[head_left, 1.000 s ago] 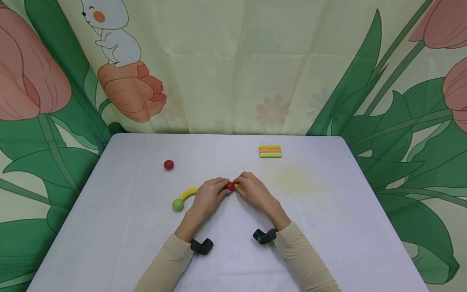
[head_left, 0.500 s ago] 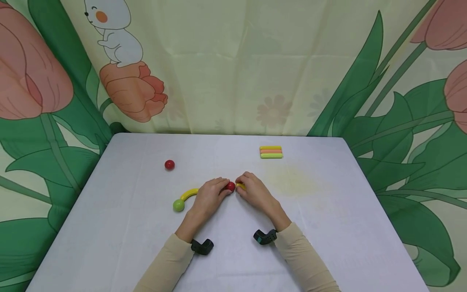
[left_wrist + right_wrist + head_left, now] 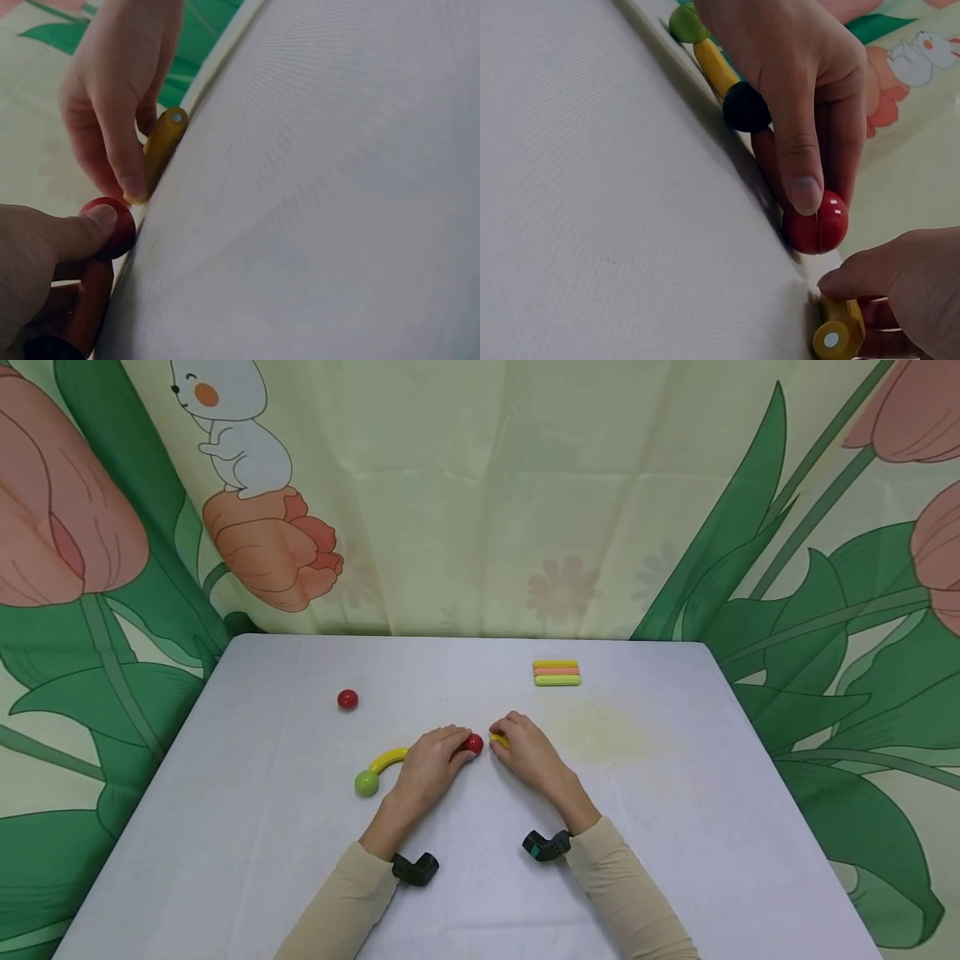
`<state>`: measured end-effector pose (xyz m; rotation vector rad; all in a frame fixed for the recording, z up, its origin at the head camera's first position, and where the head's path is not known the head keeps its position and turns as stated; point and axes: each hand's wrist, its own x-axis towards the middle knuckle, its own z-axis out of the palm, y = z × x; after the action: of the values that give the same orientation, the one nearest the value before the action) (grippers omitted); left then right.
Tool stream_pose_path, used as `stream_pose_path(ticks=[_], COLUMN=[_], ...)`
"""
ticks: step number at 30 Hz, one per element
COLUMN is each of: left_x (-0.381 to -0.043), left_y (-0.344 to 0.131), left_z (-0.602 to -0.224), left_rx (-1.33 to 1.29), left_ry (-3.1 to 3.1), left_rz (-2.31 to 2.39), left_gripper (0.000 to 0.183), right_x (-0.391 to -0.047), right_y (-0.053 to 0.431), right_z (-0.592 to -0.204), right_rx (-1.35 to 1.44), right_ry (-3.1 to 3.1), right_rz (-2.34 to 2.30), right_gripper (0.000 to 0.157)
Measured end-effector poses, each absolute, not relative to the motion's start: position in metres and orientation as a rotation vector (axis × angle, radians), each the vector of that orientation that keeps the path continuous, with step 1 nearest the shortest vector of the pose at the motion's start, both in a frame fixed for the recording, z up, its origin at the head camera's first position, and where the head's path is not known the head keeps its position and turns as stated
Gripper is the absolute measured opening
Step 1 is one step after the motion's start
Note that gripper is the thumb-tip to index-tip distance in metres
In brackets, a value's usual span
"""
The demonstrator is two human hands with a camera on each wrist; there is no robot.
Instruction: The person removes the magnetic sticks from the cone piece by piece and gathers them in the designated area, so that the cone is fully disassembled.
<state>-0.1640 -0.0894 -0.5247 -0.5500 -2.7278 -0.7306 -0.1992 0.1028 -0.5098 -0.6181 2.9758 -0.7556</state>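
My left hand (image 3: 432,760) pinches a red ball (image 3: 475,743), its thumb on top. That ball sits at one end of a chain on the white table. Behind it in the left wrist view comes a reddish rod (image 3: 91,300). The right wrist view shows a dark ball (image 3: 746,107) further along, then a curved yellow rod (image 3: 715,67) and a green ball (image 3: 688,24) at the far end. Between thumb and fingers, my right hand (image 3: 531,756) holds a short yellow rod (image 3: 165,148) with a silvery disc in its end. A small gap separates it from the red ball.
A second red ball (image 3: 347,699) lies alone at the back left of the table (image 3: 225,827). Three straight rods (image 3: 557,672), yellow, orange and lime green, lie side by side at the back right. A printed curtain (image 3: 465,527) hangs behind the table.
My right hand has drawn the yellow rod slightly to the right, off the red ball, so a gap now shows. The left hand and the chain have stayed in place.
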Motion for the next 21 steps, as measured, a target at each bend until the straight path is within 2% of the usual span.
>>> stream_pose_path(ticks=[14,21], left_x=[-0.163,-0.162], left_y=[-0.09,-0.09], left_z=[-0.524,-0.522], left_rx=[-0.548,-0.545], left_ry=[-2.737,-2.741], left_rz=[-0.745,-0.748], left_gripper=[0.04,0.039], right_x=[-0.203,-0.205], right_y=[0.116,0.118], right_z=[-0.503,-0.501], right_rx=[-0.557,-0.507], right_ry=[2.867,2.813], right_rz=[-0.799,-0.802], right_gripper=[0.027,0.023])
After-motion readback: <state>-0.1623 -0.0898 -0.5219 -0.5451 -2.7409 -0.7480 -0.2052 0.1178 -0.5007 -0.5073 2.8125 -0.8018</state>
